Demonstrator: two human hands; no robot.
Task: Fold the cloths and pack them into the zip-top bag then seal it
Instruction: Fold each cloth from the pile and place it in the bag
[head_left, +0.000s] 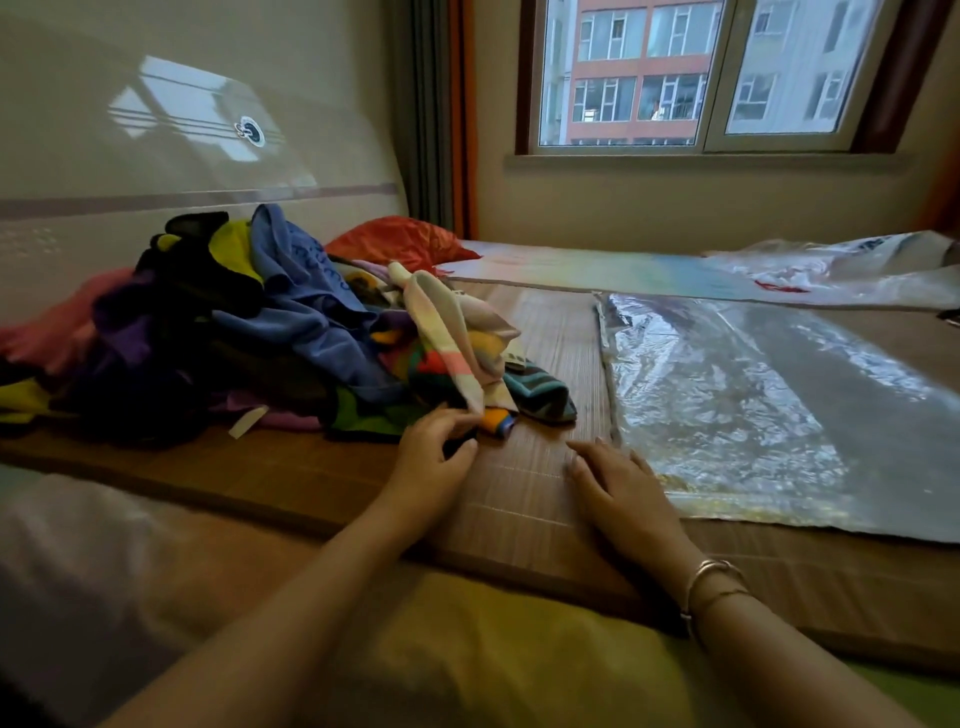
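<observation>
A heap of cloths (218, 332) sprawls across the left middle of the frame on a brown woven mat (524, 499), blue, purple, black and yellow pieces tangled together. At the heap's right edge a pale pastel-checked cloth (457, 332) stands up in a loose peak, and the left hand (434, 454), near the centre of the frame, pinches its lower corner between thumb and fingertips. The right hand (621, 486) lies palm down on the mat just right of centre, fingers straight and slightly spread, holding nothing; its fingertips are just beside the near left edge of the zip-top bag (779, 410). That large, shiny, clear bag lies flat over the right half of the mat. Two thin bracelets (714, 584) circle the right wrist. Upper right, a window (691, 78) shows an apartment block outside.
</observation>
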